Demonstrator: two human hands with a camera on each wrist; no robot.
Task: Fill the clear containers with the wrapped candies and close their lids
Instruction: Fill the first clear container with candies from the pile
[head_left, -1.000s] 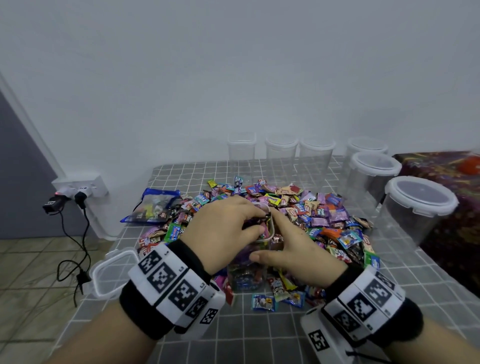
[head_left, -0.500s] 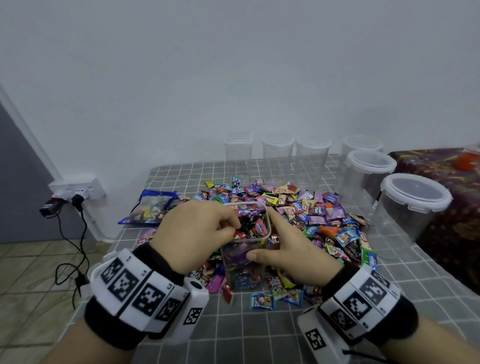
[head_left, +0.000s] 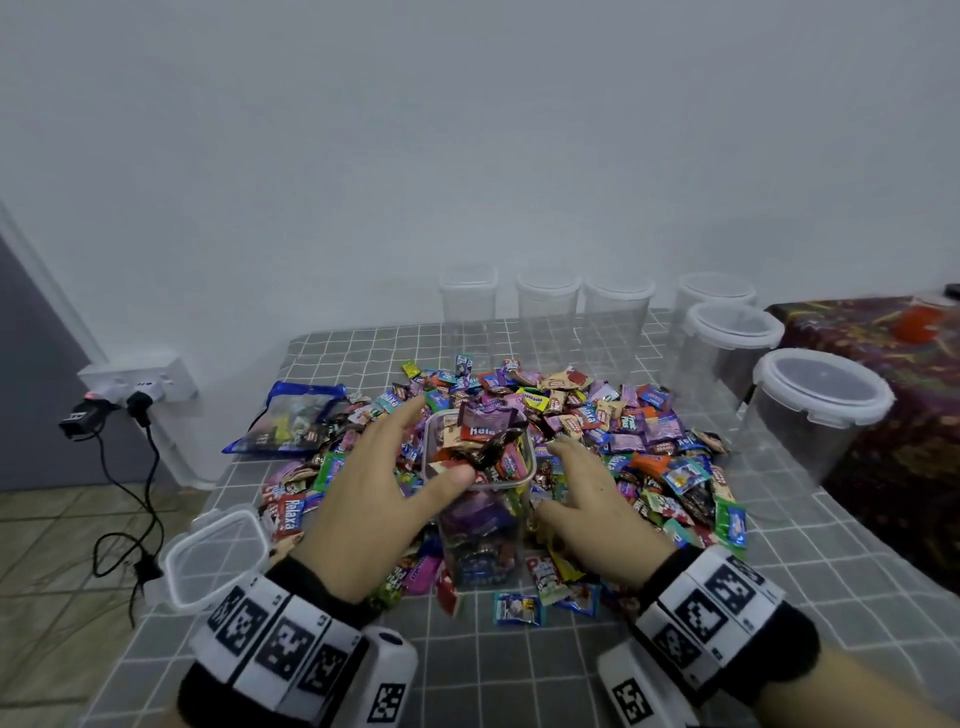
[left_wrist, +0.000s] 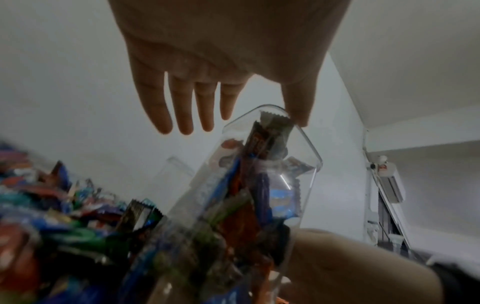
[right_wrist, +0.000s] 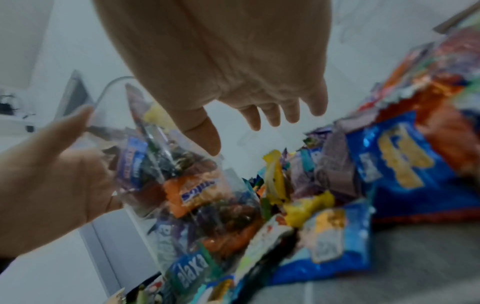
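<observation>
The container is a tall, clear, square-sided tub with rounded corners, standing upright between the two hands, its long axis vertical and its open mouth facing up. It is packed with wrapped candies: purple, blue, orange and red wrappers show through the walls, and a purple one and a dark twisted one stick up above the rim. It has no lid on.

The left hand is spread with straight fingers just to the tub's left; its thumb tip touches the near rim, the fingers reaching past it toward the pile. The right hand is open and relaxed just to the tub's right, fingers loosely drooping over the candies, gripping nothing; whether its thumb touches the wall I cannot tell.

The loose pile lies beyond and to the right of the hands, spilling around the tub's base on the table. A lid lies flat left of the left wrist. Six lidded tubs stand beyond the pile and off to the right
</observation>
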